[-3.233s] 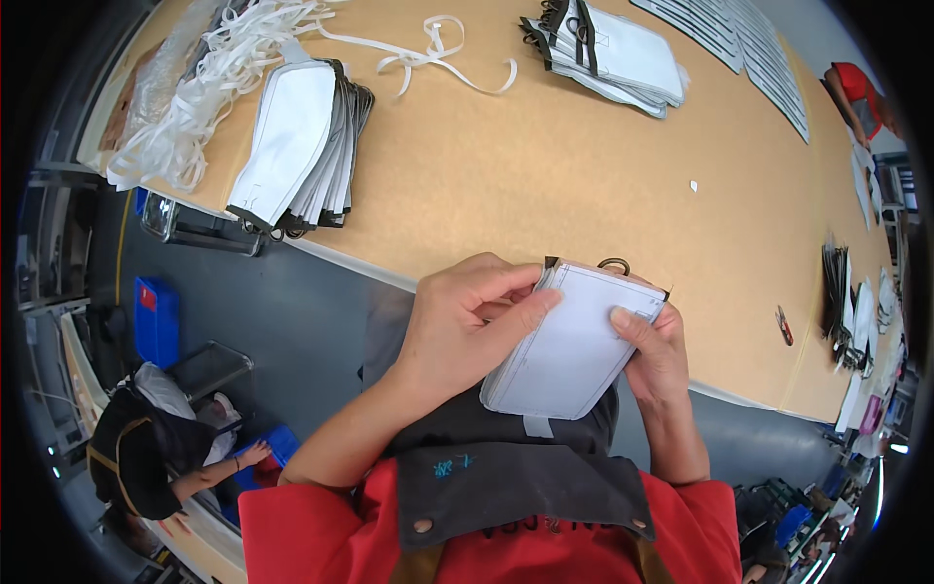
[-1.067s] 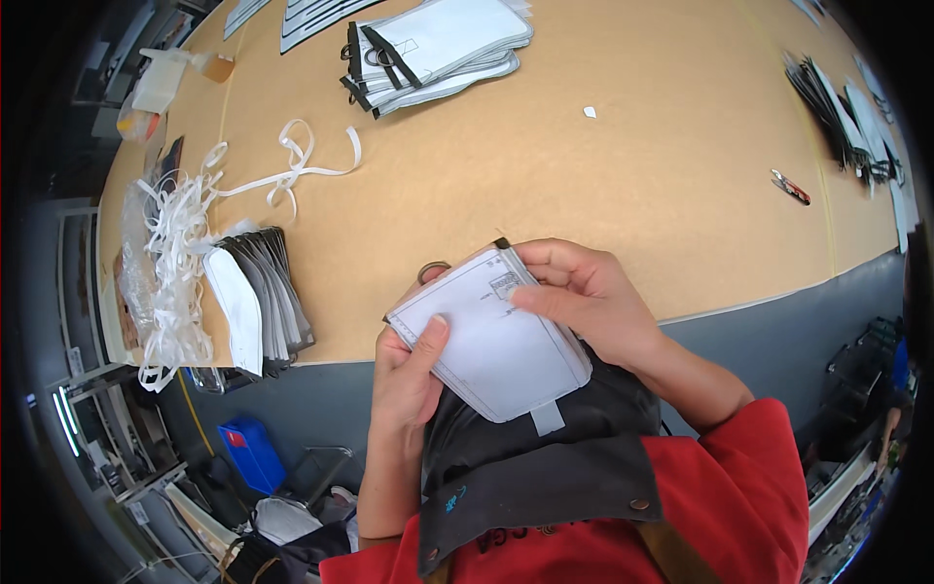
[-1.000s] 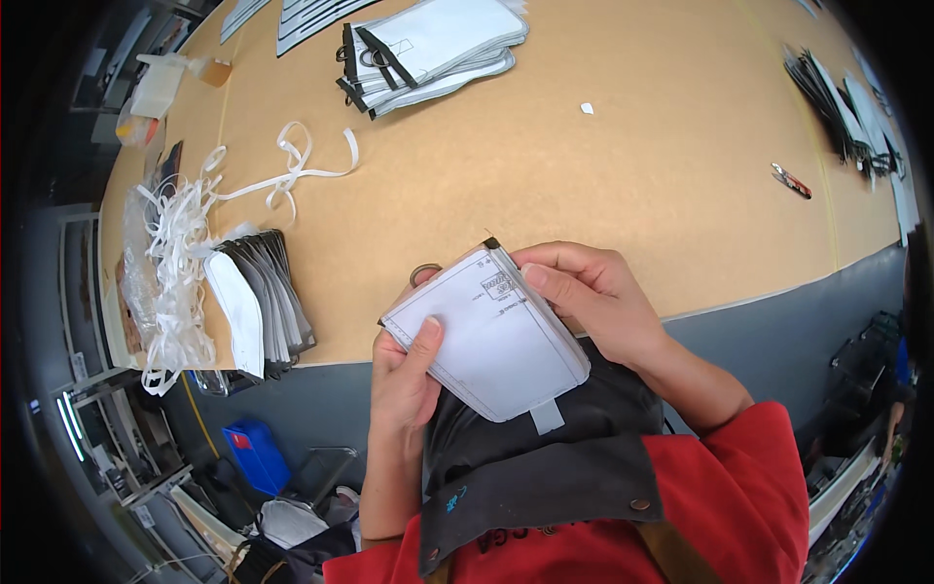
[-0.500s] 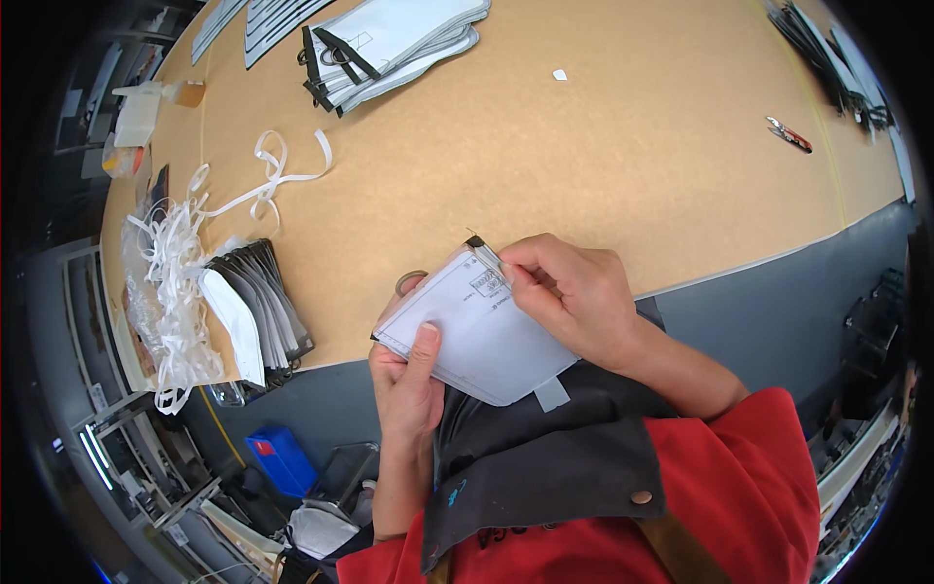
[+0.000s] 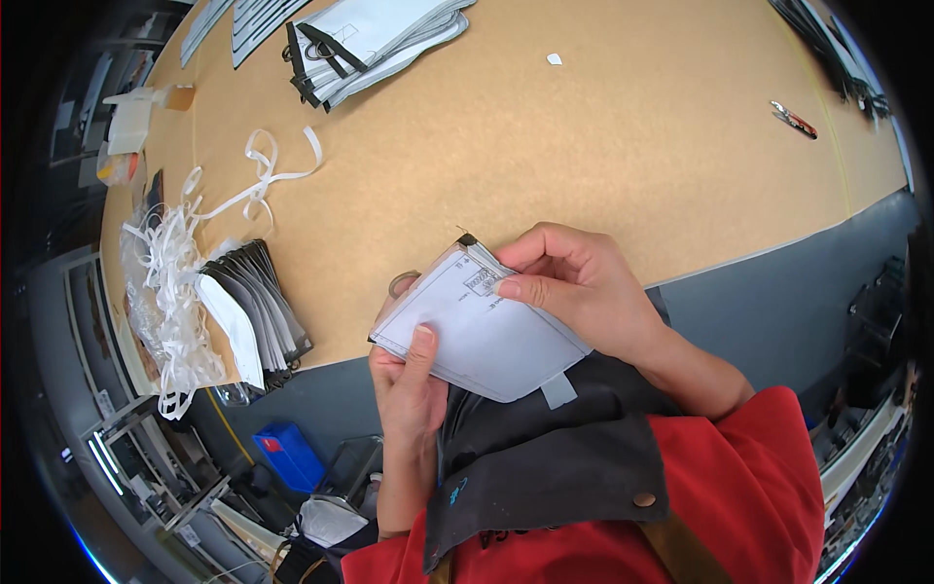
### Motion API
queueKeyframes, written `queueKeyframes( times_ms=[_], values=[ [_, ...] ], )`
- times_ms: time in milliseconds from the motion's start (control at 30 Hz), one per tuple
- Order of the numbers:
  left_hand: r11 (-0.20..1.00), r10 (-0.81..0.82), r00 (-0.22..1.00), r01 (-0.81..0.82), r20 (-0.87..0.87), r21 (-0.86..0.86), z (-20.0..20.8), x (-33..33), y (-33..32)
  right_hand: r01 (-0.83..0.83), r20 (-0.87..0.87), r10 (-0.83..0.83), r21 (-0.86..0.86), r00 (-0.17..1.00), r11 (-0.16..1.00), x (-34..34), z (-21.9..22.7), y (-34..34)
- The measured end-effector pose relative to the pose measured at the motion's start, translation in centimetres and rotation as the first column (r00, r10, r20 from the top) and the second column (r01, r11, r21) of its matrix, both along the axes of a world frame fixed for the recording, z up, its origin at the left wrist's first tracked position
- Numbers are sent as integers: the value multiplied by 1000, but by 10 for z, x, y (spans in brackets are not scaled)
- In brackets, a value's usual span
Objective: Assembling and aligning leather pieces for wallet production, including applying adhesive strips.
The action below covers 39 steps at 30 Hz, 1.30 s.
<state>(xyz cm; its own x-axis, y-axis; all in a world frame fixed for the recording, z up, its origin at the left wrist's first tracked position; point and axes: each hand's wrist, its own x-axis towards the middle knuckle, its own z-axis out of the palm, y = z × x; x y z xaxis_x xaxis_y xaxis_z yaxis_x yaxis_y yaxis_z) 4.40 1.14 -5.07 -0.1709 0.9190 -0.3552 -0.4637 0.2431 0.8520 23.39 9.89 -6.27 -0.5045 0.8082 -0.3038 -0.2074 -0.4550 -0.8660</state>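
Note:
A flat white panel (image 5: 477, 341) with printed markings and dark corners is held tilted above my lap, at the table's near edge. My left hand (image 5: 411, 389) grips its lower left side, the thumb on the face and the fingers hidden behind. Beside those fingers a metal ring (image 5: 402, 283) sticks out past the panel's left edge. My right hand (image 5: 584, 292) pinches the upper right edge, its thumb lying on the printed face next to a small printed box. A light grey tab (image 5: 558, 390) juts from the panel's lower edge.
On the brown table (image 5: 584, 146), a stack of similar panels (image 5: 379, 39) lies at the back. White ribbon (image 5: 180, 292) is heaped at left, beside a row of dark-edged panels (image 5: 255, 311). Red-handled thread snips (image 5: 794, 120) and a white scrap (image 5: 554, 59) lie farther right. A blue bin (image 5: 289, 456) stands below.
My right thumb has moved from the panel's edge onto its printed face, and the right fingers have shifted slightly. My left hand keeps its grip. The whole view has shifted slightly.

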Motion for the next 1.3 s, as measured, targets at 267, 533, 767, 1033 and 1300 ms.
queueKeyframes(
  times_ms=[267,533,767,1033,1300],
  values=[
    [999,44,999,-45,-17,-28,6,11,-1,148,181,-251,446,951,883,-6,3,-10],
    [996,73,997,-72,27,-46,2,18,3,119,253,-439,741,862,661,-11,-7,-12],
    [998,43,998,-41,46,-43,5,14,4,154,184,-257,439,949,885,-5,0,-7],
    [999,6,999,-3,53,-49,4,14,3,-26,337,-180,526,924,850,-6,8,-9],
    [998,16,998,-12,63,-65,3,16,5,-104,380,-509,867,772,488,-16,-6,-19]
  ],
)
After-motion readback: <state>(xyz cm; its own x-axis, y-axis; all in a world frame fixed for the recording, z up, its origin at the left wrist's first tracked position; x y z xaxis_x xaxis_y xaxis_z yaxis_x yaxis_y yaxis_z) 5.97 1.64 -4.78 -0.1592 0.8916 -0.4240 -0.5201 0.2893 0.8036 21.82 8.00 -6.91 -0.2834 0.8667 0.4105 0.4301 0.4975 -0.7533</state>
